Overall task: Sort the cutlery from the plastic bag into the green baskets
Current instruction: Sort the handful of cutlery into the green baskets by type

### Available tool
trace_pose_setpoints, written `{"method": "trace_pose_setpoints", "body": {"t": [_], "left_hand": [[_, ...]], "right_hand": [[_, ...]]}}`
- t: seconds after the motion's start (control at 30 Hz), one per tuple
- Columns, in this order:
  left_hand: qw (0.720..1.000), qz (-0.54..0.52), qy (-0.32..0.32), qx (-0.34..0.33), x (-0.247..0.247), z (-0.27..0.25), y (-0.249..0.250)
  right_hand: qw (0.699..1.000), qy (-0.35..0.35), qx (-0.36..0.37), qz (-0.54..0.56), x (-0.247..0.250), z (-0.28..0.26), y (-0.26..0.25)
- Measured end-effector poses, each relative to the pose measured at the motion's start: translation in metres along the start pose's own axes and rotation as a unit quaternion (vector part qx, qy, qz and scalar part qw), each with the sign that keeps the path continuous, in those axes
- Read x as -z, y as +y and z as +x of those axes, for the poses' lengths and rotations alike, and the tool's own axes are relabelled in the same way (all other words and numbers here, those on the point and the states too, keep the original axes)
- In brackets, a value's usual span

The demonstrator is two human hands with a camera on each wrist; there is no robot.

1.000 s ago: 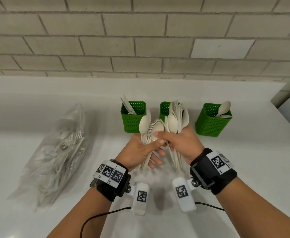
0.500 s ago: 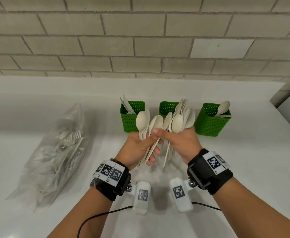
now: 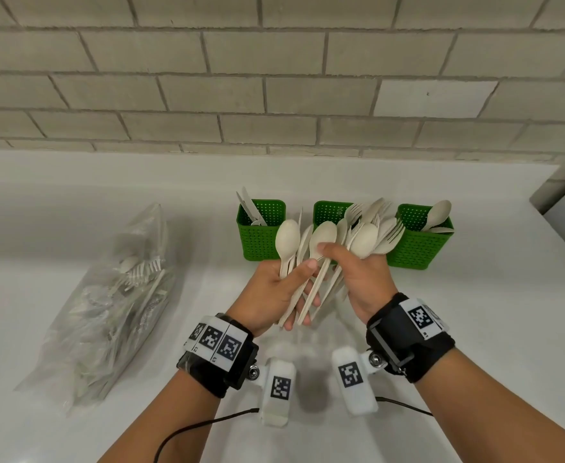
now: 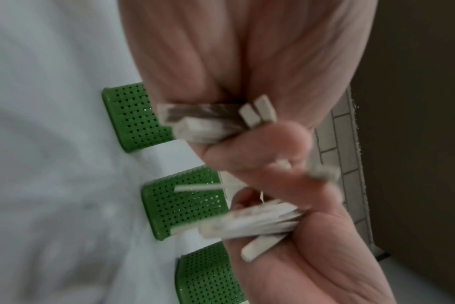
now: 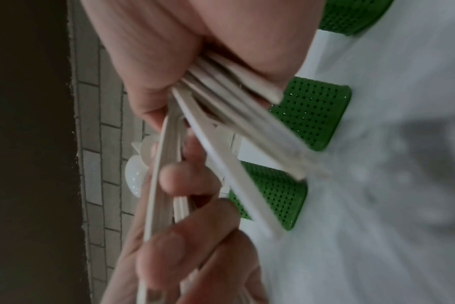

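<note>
My left hand (image 3: 276,289) grips a few pale spoons (image 3: 287,240) by their handles, bowls up. My right hand (image 3: 361,275) grips a fanned bunch of spoons and forks (image 3: 371,237), close beside the left hand above the counter. One spoon (image 3: 323,235) lies between the two hands, under both thumbs. Behind them stand three green baskets: the left basket (image 3: 259,242) with knives, the middle basket (image 3: 328,212) mostly hidden, the right basket (image 3: 418,252) with spoons. The plastic bag (image 3: 107,312) of cutlery lies at the left. The left wrist view shows the handle ends (image 4: 213,117) in my left fist.
A white counter (image 3: 475,329) runs back to a pale brick wall (image 3: 274,95). Its right edge (image 3: 548,222) drops off near a corner. A black cable (image 3: 191,432) trails from my left wrist.
Both hands have stayed together in front of the baskets. The right hand's bunch has tipped and fanned out to the right, and one spoon has slid across towards the left hand.
</note>
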State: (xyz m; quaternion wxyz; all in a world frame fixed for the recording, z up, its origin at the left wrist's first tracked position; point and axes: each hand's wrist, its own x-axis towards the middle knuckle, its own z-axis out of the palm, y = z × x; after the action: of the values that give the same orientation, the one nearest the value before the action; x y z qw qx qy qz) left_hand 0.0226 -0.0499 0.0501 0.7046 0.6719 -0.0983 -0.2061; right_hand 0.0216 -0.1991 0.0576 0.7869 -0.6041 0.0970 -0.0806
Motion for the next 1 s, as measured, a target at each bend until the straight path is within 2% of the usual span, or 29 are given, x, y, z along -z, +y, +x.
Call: {"method": "trace_pose_setpoints", "body": {"t": [0.1, 0.2, 0.37, 0.47, 0.6, 0.73, 0.83, 0.9, 1.0], "left_hand": [[1.0, -0.008, -0.017, -0.009, 0.0, 0.003, -0.001], [0.999, -0.002, -0.033, 0.01, -0.001, 0.004, 0.001], [0.997, 0.025, -0.063, 0.031, 0.004, 0.004, 0.0], [0.996, 0.01, -0.085, 0.014, 0.006, 0.002, -0.001], [0.999, -0.005, -0.042, -0.009, 0.008, 0.001, -0.009], [0.998, 0.01, 0.031, -0.052, 0.005, 0.009, -0.013], [0.99, 0.044, 0.087, -0.104, 0.008, 0.015, -0.016], [0.991, 0.035, 0.041, -0.121, 0.008, 0.017, -0.017], [0.993, -0.016, -0.054, -0.104, 0.0, 0.019, -0.018]], "right_hand": [[0.994, -0.082, -0.038, 0.059, -0.006, -0.01, -0.005], [0.987, -0.121, -0.076, 0.075, -0.01, -0.017, -0.01], [0.986, -0.108, -0.103, 0.07, -0.011, -0.017, -0.005], [0.99, -0.072, -0.094, 0.071, -0.013, -0.015, -0.004], [0.998, 0.003, -0.025, 0.059, -0.009, -0.001, -0.002], [0.997, -0.05, -0.011, 0.063, -0.007, -0.002, -0.004], [0.997, -0.073, 0.023, 0.022, -0.005, -0.004, 0.002], [0.996, -0.089, 0.024, -0.013, -0.003, -0.002, 0.007], [0.989, -0.121, 0.046, -0.075, -0.005, -0.002, 0.014]]}}
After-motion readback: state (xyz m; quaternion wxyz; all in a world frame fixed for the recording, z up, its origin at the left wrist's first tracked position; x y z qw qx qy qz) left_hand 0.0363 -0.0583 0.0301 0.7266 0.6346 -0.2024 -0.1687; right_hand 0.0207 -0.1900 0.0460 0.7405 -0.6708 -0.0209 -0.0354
